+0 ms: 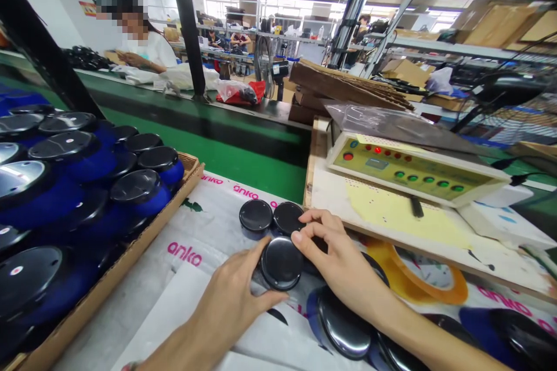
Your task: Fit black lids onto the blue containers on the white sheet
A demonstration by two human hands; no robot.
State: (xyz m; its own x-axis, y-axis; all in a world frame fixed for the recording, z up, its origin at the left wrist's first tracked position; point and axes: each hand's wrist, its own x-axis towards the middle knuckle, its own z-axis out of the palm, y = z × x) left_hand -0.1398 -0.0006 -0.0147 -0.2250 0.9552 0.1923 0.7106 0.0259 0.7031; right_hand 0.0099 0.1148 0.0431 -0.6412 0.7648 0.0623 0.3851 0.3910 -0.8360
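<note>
We pinch the black disc [281, 262] between both hands, left hand [232, 295] and right hand [337, 258], low over the tabletop [143, 301]. A loose grip could drop it onto the two discs [272, 216] just behind.

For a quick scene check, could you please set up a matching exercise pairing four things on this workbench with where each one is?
Things:
1. round black disc
2. cardboard tray
3. control box
4. roll of tape

Places:
A. raised on the board at right, with red and green buttons
B. flat on the printed sheet below that board's front edge
C. between the left hand and right hand
D. at left, filled with black-and-blue parts

Pairs: 1-C, 2-D, 3-A, 4-B
</note>
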